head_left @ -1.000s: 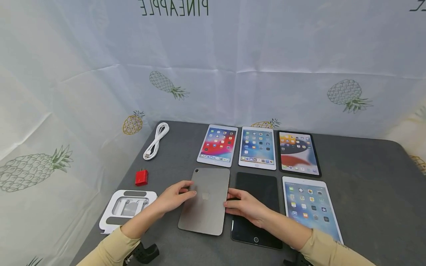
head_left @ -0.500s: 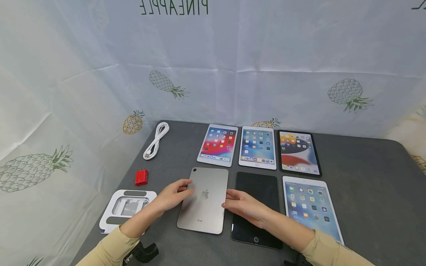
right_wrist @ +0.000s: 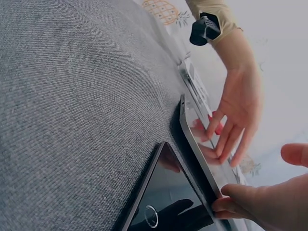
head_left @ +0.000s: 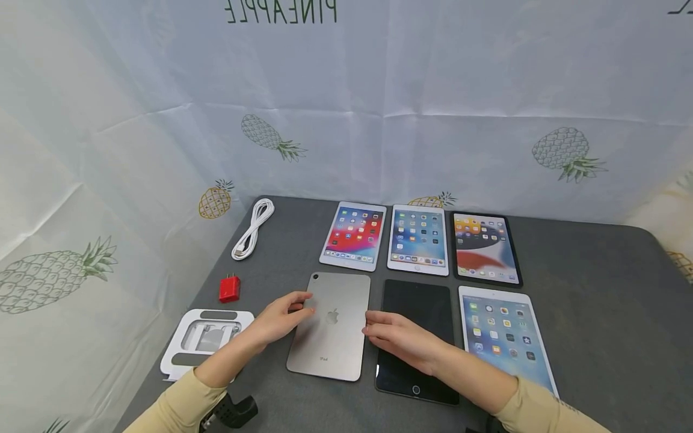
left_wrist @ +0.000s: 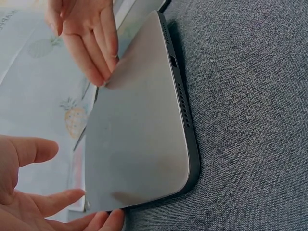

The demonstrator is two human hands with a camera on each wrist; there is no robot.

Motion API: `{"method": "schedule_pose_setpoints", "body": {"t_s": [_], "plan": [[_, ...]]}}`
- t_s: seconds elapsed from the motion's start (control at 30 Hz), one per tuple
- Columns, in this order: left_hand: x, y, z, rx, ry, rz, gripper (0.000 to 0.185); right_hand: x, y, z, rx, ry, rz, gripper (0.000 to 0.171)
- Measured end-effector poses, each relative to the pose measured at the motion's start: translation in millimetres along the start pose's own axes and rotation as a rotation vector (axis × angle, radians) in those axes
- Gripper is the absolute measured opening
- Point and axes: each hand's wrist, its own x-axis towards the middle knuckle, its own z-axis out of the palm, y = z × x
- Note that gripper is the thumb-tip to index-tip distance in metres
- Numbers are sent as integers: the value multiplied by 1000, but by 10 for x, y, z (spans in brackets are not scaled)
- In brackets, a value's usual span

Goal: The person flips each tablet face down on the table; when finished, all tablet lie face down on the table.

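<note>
One smooth grey tablet [head_left: 329, 337] | rounded corners | woven cloth [right_wrist: 72, 110] beneath

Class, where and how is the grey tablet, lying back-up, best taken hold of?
The grey tablet is probably best gripped by its two long edges: left hand from the left, right hand from the right. It is thin, and its smooth, broad back faces up, leaving the rim to hold. The black tablet close by on the right narrows the room there.
</note>
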Motion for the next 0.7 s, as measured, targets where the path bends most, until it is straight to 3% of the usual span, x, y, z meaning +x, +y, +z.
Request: {"method": "schedule_pose_setpoints", "body": {"t_s": [0.4, 0.57, 0.7], "plan": [[8, 8, 38, 62, -11, 33, 47, -17, 40, -62, -28, -10, -38, 69], [4, 40, 100, 135, 11, 143, 42, -50, 23, -141, -20, 34, -75, 63], [24, 117, 175, 55, 1, 241, 35, -121, -11, -248, -78, 112, -129, 52]]}}
